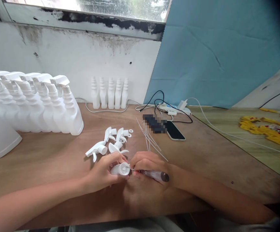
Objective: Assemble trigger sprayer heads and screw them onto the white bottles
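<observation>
Near the front of the table, my left hand [106, 170] is closed around a white spray trigger head [120, 169], its round cap opening turned toward the right. My right hand [149, 162] grips a screwdriver [155, 175] with a clear handle and dark end. The thin shaft points left and its tip meets the opening of the spray head; how deep it goes I cannot tell. Just beyond my left hand lie several loose white trigger heads [97, 149], with small white washers [130, 131] beside them. Thin white dip tubes [151, 138] lie past my right hand.
Large white bottles with spray heads [67, 109] stand in a row at left. Several slim white bottles [111, 93] line the wall. A phone [175, 130], a blurred dark object [154, 123], cables and a power strip [176, 109] sit back right. Yellow pieces [268, 129] lie far right.
</observation>
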A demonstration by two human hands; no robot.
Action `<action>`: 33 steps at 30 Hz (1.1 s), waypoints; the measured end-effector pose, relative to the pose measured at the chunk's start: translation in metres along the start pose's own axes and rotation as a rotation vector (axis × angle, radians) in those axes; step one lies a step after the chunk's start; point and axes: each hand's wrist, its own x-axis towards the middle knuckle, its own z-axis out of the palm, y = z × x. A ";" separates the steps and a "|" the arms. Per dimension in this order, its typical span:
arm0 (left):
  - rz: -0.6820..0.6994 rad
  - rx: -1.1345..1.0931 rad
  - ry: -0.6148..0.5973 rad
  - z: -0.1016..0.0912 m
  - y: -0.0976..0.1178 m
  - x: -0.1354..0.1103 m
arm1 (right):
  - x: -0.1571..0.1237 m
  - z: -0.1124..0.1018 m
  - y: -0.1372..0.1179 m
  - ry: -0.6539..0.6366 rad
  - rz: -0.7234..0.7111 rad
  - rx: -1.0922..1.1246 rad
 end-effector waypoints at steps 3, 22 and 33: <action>0.026 0.025 0.017 0.002 -0.001 0.000 | 0.001 -0.002 -0.002 -0.007 -0.040 -0.037; 0.051 0.179 0.022 0.003 -0.002 -0.001 | -0.008 0.008 0.000 0.045 0.380 0.312; 0.007 0.080 0.028 0.001 0.000 -0.002 | -0.011 0.014 -0.003 0.167 0.232 0.215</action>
